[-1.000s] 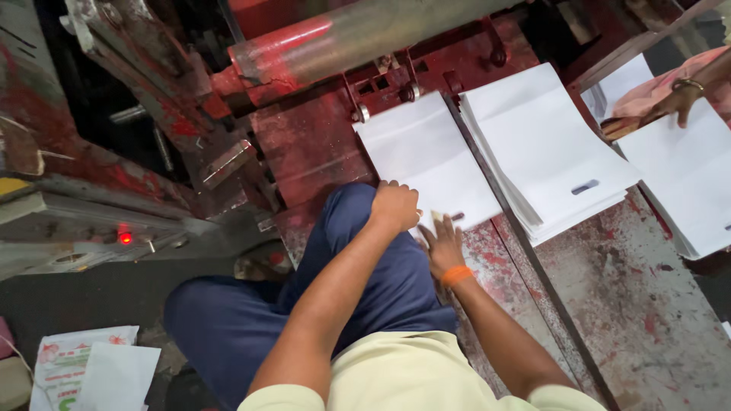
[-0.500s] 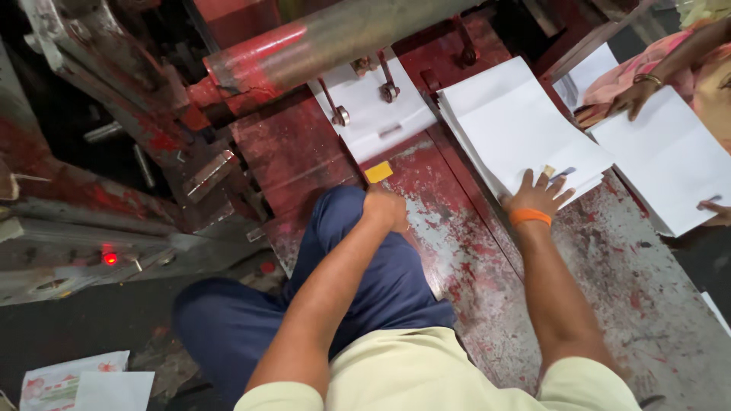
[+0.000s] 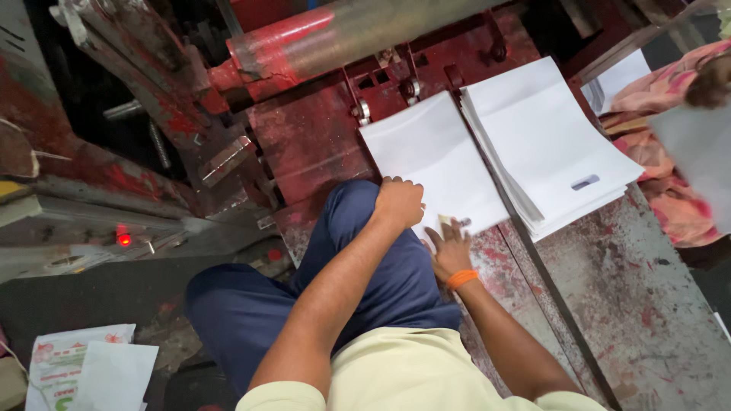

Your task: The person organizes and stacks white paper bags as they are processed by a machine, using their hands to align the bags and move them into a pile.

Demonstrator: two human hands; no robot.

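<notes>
Head view: red-stained metal table (image 3: 609,304)

Dim, warm light (blurred right edge)

A long metal roller (image 3: 358,34), grey along most of its length and wrapped in red at its left end, runs across the top of a worn, red-painted machine (image 3: 304,137). Two small metal brackets (image 3: 384,95) sit just below the roller. To the right lies a thick stack of white die-cut bags (image 3: 544,144), with an oval handle slot near its lower right corner. The scuffed, red-stained metal surface (image 3: 647,304) stretches toward the lower right. At far right, another person in pink patterned cloth (image 3: 662,190) sits behind a blurred white sheet (image 3: 697,152). A small red indicator light (image 3: 122,239) glows at left. Printed bags (image 3: 87,373) lie on the floor at lower left.
</notes>
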